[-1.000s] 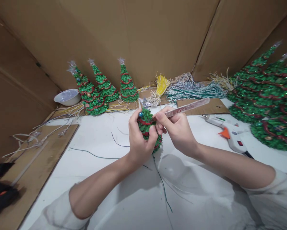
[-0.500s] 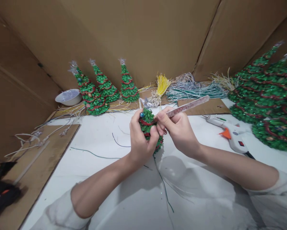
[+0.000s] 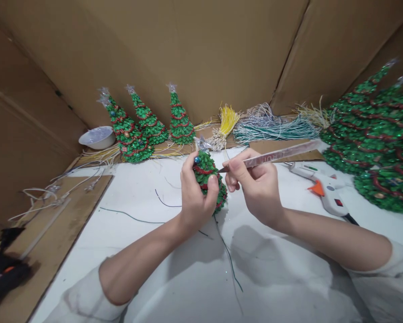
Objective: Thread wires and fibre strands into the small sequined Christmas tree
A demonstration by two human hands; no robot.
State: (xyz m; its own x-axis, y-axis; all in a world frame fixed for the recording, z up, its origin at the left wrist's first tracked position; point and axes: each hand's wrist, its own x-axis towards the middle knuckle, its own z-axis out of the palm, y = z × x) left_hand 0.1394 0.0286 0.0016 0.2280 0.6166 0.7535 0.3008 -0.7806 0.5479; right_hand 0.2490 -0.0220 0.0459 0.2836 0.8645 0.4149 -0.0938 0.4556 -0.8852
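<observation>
My left hand [image 3: 194,197] is wrapped round a small green toy Christmas tree [image 3: 208,172] with red garland, a blue bead and a silvery star on top, held just above the white table [image 3: 137,251]. My right hand [image 3: 255,184] pinches a long pair of tweezers [image 3: 275,155] in a clear sleeve, its dark tip touching the tree's right side near the upper garland. A thin green wire [image 3: 226,251] trails from the tree's base towards me.
Three finished small trees [image 3: 147,123] stand at the back left beside a white bowl [image 3: 97,137]. Bundles of yellow and green-white wires [image 3: 269,125] lie at the back. A white glue gun [image 3: 326,190] and a heap of trees [image 3: 373,143] are on the right. Cardboard walls surround the table.
My right hand has drawn slightly right and the tweezers have tilted flatter, the tip still at the tree. My left hand keeps its grip on the tree.
</observation>
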